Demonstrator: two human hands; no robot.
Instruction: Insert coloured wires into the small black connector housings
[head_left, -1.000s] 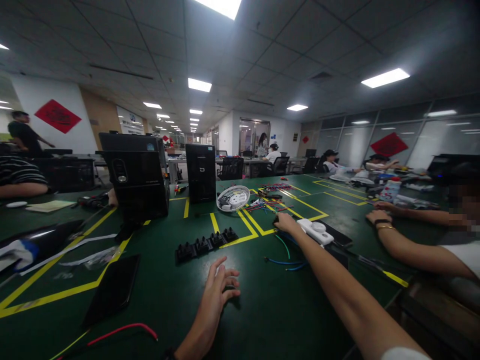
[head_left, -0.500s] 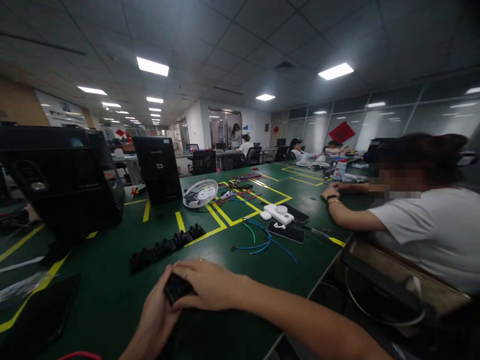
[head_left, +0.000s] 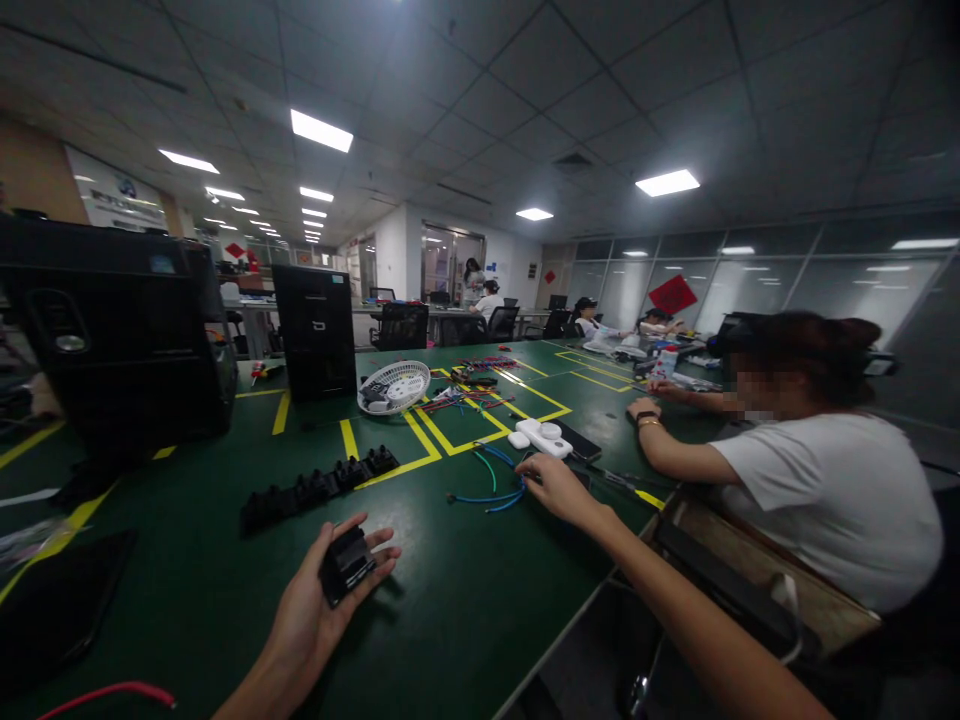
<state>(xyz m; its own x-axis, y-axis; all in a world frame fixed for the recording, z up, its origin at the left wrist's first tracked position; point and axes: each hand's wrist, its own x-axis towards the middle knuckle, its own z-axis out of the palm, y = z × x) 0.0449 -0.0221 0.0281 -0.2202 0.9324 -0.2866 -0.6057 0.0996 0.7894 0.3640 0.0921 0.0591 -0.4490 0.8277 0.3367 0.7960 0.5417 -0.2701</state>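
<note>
My left hand (head_left: 319, 600) lies palm up over the green table (head_left: 450, 600) and holds a small black plastic block (head_left: 346, 563) in its fingers. My right hand (head_left: 564, 490) reaches out to the right and rests on the table beside a loose bundle of blue and green wires (head_left: 487, 485), fingers spread, with nothing seen in it. A row of several similar black blocks (head_left: 315, 487) lies just beyond my left hand.
A person in a white shirt (head_left: 817, 490) sits at the right with forearms on the table. A white power strip (head_left: 544, 437), a dark phone (head_left: 574, 440), a white fan grille (head_left: 394, 387), two black computer cases (head_left: 112, 330) (head_left: 315, 330) and a red wire (head_left: 105, 692) are around.
Half a second ago both hands met over the black block. Now my right hand has let go and moved out to the wires, while my left hand keeps the block.
</note>
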